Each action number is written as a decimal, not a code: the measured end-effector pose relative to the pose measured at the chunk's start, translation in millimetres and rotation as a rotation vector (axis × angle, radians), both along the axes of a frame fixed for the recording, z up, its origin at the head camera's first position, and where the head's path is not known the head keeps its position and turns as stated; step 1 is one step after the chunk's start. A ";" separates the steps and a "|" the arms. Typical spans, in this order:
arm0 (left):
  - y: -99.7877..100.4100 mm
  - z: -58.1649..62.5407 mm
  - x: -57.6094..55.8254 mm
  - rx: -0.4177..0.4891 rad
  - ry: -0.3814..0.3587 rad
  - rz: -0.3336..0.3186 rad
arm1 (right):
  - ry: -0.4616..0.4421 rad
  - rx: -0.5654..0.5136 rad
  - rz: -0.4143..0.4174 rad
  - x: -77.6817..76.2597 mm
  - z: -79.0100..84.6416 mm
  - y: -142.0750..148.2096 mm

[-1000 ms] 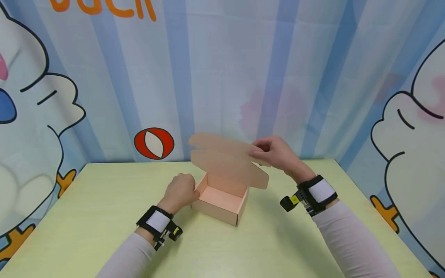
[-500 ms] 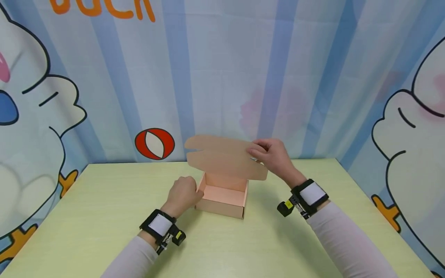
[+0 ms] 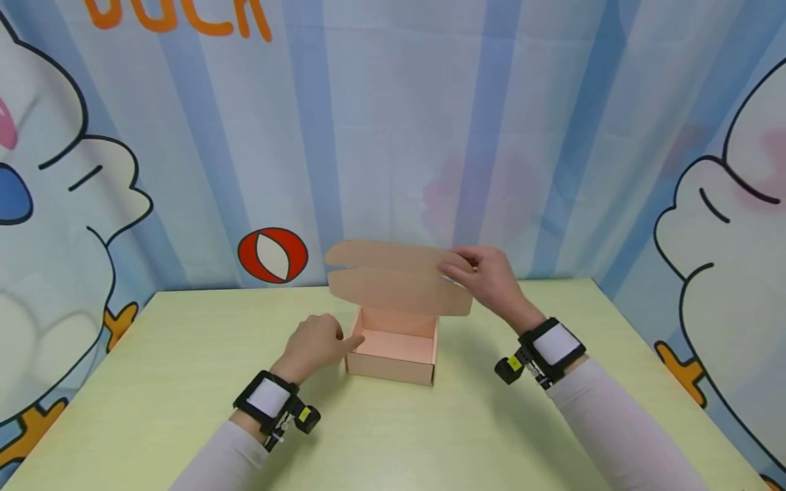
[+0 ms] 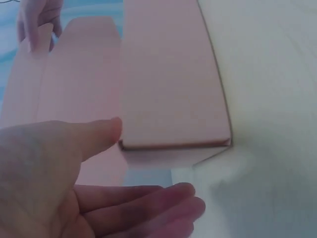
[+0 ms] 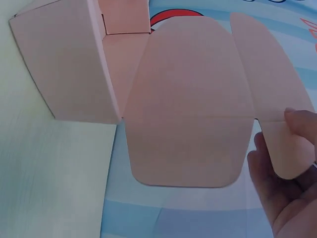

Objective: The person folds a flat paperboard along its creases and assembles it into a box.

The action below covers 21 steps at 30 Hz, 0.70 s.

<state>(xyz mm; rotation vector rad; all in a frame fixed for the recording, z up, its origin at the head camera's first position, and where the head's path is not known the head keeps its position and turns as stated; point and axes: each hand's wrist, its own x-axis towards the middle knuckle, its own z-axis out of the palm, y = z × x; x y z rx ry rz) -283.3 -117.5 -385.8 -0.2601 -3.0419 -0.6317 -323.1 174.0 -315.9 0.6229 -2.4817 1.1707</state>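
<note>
Near the far edge of the table [image 3: 184,409], we note an upright cardboard box [image 3: 391,368], lid [image 3: 399,290] raised.
Between our two hands, the box stands with its interior facing up and its lid standing up from the rear wall. With our right hand [image 3: 491,279], we pinch the end of the front flap [image 5: 270,74] along the lid's free edge, thumb on the inner face and fingers behind. With our left hand [image 3: 316,344], we rest the thumb tip at the edge of the left wall; the other fingers extend, spread from the thumb and apart from the cardboard. Behind the table, we see a blue-striped curtain [image 3: 393,136].
</note>
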 end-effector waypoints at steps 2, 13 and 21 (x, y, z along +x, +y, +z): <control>-5.2 1.1 -1.9 0.009 0.005 -0.011 | 0.010 0.028 -0.025 3.8 -0.8 4.8; -19.6 -7.3 -6.1 0.403 -0.220 -0.075 | -0.516 -0.236 -0.011 27.1 -64.7 27.6; -13.5 -19.5 -6.4 0.544 -0.292 -0.061 | -0.690 -0.200 0.215 40.9 -99.5 7.5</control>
